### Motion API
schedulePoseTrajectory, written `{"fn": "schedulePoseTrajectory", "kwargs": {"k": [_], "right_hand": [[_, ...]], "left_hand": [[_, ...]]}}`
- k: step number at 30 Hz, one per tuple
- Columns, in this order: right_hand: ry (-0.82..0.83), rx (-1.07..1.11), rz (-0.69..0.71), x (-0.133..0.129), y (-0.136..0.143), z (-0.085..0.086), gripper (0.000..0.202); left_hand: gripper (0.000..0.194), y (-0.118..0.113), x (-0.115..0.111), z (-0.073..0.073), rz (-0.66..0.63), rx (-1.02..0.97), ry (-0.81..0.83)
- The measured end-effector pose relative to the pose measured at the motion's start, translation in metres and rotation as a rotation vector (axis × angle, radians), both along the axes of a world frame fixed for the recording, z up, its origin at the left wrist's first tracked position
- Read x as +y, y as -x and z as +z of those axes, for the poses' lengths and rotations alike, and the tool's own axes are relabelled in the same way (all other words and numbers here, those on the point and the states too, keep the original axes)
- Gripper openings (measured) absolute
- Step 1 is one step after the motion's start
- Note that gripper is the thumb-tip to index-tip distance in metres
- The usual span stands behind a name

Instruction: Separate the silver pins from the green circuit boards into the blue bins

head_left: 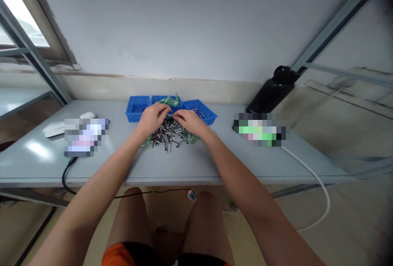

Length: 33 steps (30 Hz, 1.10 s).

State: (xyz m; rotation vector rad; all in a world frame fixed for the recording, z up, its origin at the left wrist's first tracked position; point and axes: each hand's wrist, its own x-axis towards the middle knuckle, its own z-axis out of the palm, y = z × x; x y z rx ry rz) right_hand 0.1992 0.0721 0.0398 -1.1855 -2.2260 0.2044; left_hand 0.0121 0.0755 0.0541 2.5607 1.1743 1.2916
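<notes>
A pile of metal screws lies on the grey table, with green plastic wrapping showing at its edges. Over the pile's upper left side is my left hand, its fingers pinched on something too small to make out. My right hand faces it from the right, fingertips also pinched, close to the left ones. Behind the hands stand a left blue tray, a middle blue tray partly hidden by green plastic, and a right blue tray holding some screws.
On the left lie a blurred-out phone with a black cable and a white case. To the right are another blurred-out phone with a white cable and a tilted black bottle. A wall rises behind.
</notes>
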Motion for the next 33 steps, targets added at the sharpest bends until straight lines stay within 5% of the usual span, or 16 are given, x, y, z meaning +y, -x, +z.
{"fn": "schedulePoseTrajectory", "kwargs": {"k": [16,27,33], "right_hand": [[-0.091,0.041,-0.045,0.002,-0.005,0.003,0.023],[-0.156,0.235,-0.013,-0.007,0.003,0.008,0.018],[-0.176,0.305,-0.047,-0.004,-0.002,0.008,0.019]], "left_hand": [[0.023,0.005,0.007,-0.002,-0.004,0.014,0.056],[0.025,0.003,0.009,-0.013,-0.015,0.258,0.128],[0.021,0.003,0.008,-0.007,-0.021,0.133,0.114]]}}
